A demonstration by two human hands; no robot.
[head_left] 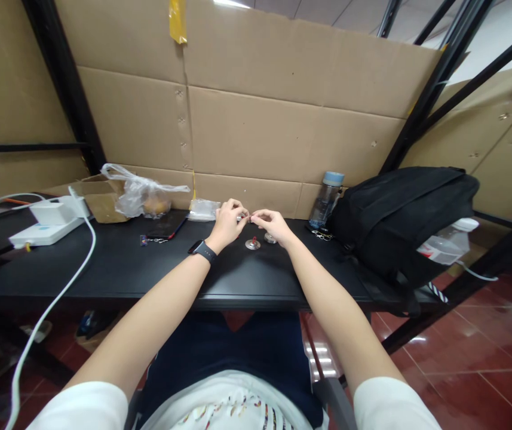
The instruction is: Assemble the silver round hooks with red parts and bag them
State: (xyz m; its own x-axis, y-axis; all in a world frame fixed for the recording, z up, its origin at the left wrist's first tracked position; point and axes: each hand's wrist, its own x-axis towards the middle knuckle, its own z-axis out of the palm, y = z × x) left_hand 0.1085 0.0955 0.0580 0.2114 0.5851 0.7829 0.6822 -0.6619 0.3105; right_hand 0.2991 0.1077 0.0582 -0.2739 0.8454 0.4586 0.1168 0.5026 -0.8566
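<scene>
Above the black table point(166, 269), my left hand point(229, 222) and my right hand point(271, 224) meet almost fingertip to fingertip. Both are closed in a pinch on something small and partly hidden, with a pale, shiny bit showing by the left fingers. Just below them on the tabletop lies a small clear round disc point(253, 244) with a red piece standing up from its middle. A second shiny disc point(270, 238) sits under my right hand, partly covered by it. A dark watch point(202, 251) is on my left wrist.
Left: a white power strip point(45, 232) with its cable, a thin plastic bag point(137, 194), a phone point(168, 226) and a clear packet point(204, 209). Right: a water bottle point(326, 200), keys point(321, 235) and a black backpack point(399, 215). Cardboard point(256, 131) walls the back.
</scene>
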